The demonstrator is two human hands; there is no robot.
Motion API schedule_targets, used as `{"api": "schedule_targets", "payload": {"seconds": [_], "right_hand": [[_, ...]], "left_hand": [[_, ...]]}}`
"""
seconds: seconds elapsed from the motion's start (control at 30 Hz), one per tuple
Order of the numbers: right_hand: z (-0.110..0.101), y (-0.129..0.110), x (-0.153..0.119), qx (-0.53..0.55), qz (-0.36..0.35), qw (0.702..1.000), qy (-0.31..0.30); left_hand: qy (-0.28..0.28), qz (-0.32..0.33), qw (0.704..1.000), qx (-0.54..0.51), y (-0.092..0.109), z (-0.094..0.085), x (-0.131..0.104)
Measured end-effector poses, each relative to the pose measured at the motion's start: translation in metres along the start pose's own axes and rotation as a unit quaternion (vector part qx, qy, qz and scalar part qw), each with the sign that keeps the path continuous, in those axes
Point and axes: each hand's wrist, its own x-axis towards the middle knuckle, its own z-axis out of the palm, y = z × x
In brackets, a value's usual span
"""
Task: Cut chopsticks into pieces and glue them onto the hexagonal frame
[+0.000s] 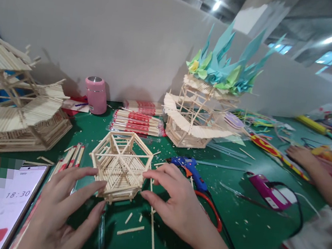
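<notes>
A small many-sided basket-like frame of wooden sticks [122, 167] sits on the green table, its top crossed by sticks meeting at the middle. My left hand [66, 205] is at its left front side, thumb and fingers apart, fingertips touching or very near the frame. At the right side is my right hand [174, 203], its index finger and thumb spread apart by the frame's edge. Neither hand is closed round anything. Just in front lie loose stick pieces [130, 230], with a longer thin stick [152, 231] beside them.
A blue glue gun [190, 170] lies right of the frame. Behind stand a pink bottle [96, 95], packed sticks [137, 122] and a stick model with paper leaves [198, 112]. Another model [23, 114] and a phone [8, 206] are left. Another person's hands [305, 159] are far right.
</notes>
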Motion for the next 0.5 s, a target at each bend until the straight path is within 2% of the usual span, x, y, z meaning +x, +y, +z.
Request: {"api": "schedule_targets", "payload": {"seconds": [0.13,0.37,0.5], "right_hand": [[0.005,-0.003,0.003,0.003,-0.018,1.000,0.000],[0.014,-0.008,0.010,-0.014,-0.057,0.998,-0.001],[0.017,-0.011,0.014,-0.036,-0.073,0.997,0.001]], "left_hand": [[0.006,0.025,0.999,0.038,0.000,0.000,0.004],[0.015,-0.028,0.999,0.035,0.000,-0.004,-0.003],[0.018,-0.024,0.999,0.036,0.000,-0.005,-0.006]]}}
